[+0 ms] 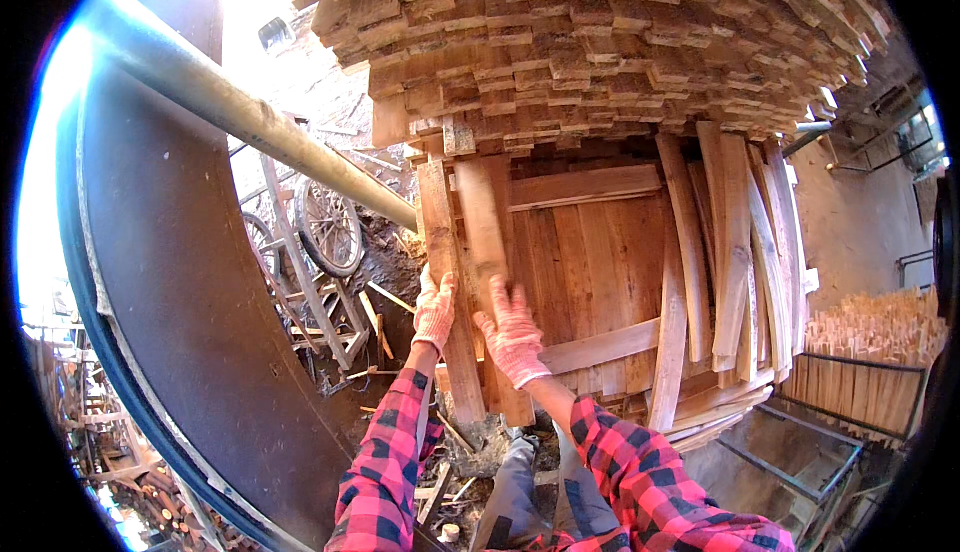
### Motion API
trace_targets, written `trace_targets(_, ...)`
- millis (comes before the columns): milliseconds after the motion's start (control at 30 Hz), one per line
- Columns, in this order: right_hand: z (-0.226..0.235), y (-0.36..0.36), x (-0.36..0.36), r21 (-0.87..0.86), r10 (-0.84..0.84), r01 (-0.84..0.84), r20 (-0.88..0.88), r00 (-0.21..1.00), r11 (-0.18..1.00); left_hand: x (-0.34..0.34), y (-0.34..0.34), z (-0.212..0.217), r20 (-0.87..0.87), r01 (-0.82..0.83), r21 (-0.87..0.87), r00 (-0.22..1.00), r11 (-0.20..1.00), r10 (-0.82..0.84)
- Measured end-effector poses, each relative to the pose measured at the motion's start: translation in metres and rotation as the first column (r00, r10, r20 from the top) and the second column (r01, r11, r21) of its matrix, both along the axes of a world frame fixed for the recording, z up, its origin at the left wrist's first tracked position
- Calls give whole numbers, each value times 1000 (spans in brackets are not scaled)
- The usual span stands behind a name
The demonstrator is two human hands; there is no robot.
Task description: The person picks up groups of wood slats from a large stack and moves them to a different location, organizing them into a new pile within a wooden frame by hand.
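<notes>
curving down the far left, a dark metal drum wall fills that side, with a grey pipe slanting across above it and spoked wheels lying among scrap wood behind. the left hand, in a pink knit glove, presses flat against an upright plank, fingers together. the right hand, gloved alike, is clamped on a second plank standing just beside the first. overhead hangs a stack of short boards. more leaning boards stand right, then bundled wooden sticks. no labels visible.
</notes>
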State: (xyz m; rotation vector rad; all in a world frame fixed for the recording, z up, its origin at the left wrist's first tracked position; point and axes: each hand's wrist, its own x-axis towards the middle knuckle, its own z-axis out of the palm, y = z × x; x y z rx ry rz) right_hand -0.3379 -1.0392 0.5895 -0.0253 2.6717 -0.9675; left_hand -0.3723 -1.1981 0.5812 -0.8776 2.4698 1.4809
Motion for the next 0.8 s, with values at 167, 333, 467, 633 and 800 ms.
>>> trace_targets(167,20,6,-7,-119,153,-129,222,963,984,-2,6,0,-99,78,-108,991,991,-88)
trace_targets(333,6,69,-28,161,66,-36,-188,980,986,5,-24,-28,-5,36,-64,999,997,-37)
trace_targets(467,-8,221,-46,667,-221,488,-448,866,563,-3,-13,-42,-82,30,218,997,976,-13)
trace_targets(633,-14,258,-41,650,-228,352,-270,935,674,-1,-19,-51,-129,7,228,991,974,23)
trace_targets(800,17,200,-14,523,-289,298,-101,952,798,-3,-25,-51,-24,25,143,999,989,-21)
